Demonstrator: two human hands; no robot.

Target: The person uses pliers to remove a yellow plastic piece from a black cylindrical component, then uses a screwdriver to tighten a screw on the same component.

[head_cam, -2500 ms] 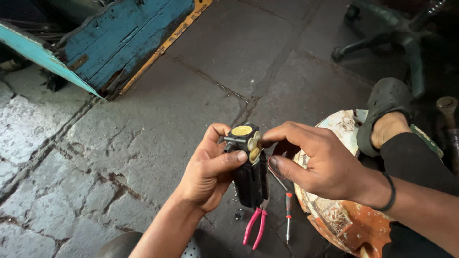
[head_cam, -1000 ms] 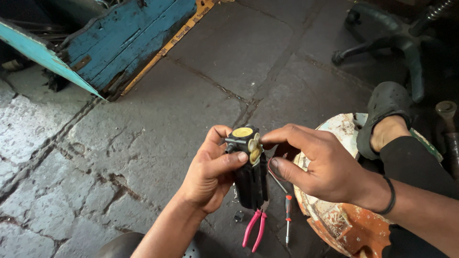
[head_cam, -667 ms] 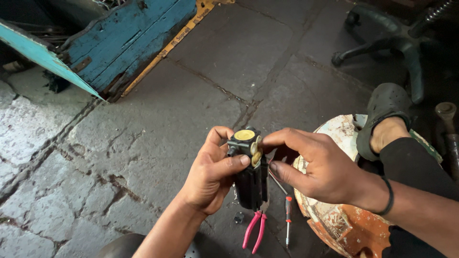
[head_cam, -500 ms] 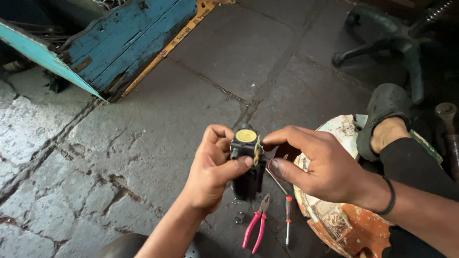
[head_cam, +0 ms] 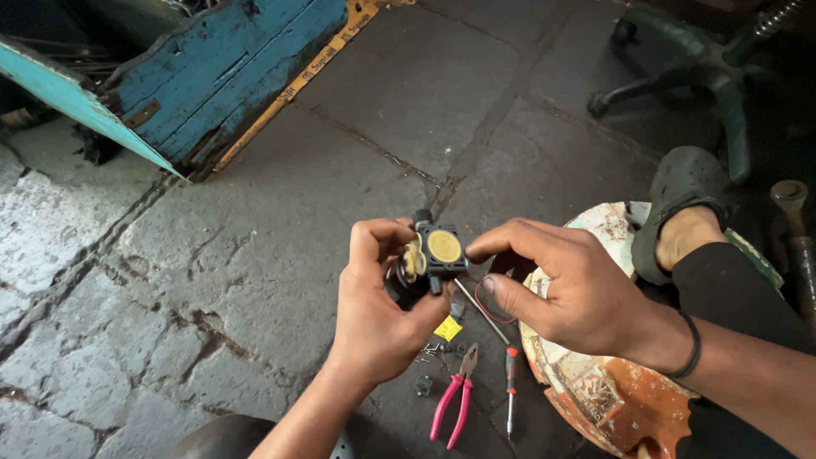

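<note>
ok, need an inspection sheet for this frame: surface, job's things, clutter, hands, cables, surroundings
Surface: grey stone floor, cracked.
Job's things: small black part with round yellow disc facing up.
Clutter: pink-handled pliers, red-handled screwdriver, yellow scrap, small screws.
Hands: left hand grips the part; right hand pinches its edge.
Cables: thin red wire looped under the right hand.
Surroundings: blue wooden board, chair base, rusty painted drum, sandalled foot.

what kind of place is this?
Likely an informal repair workshop, worked at floor level: cracked stone floor, pink-handled pliers and a screwdriver lying on it, and a small black part held in the left hand.
</note>
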